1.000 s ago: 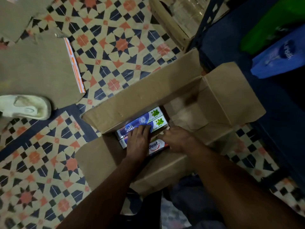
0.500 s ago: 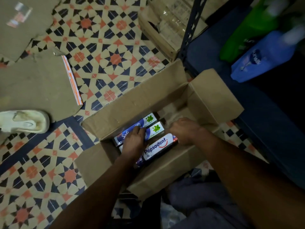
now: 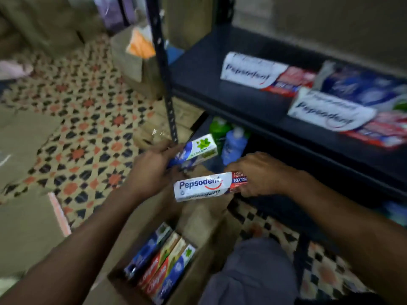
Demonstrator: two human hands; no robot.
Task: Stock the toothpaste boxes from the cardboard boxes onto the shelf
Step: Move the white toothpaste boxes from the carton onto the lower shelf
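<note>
Head view: task partway, I'd judge. Shelf (image 3: 220, 69) already carries several Pepsodent boxes (image 3: 253, 71) lying flat; cardboard box (image 3: 198, 269) on the floor below holds approx. four or five more toothpaste boxes (image 3: 163, 263). Left hand (image 3: 152, 170) clamped on a blue-and-white mint box (image 3: 196, 149), right hand (image 3: 262, 175) clamped on a white-and-red Pepsodent box (image 3: 202, 187), both held up just before the shelf, w/ prints blurred.
</note>
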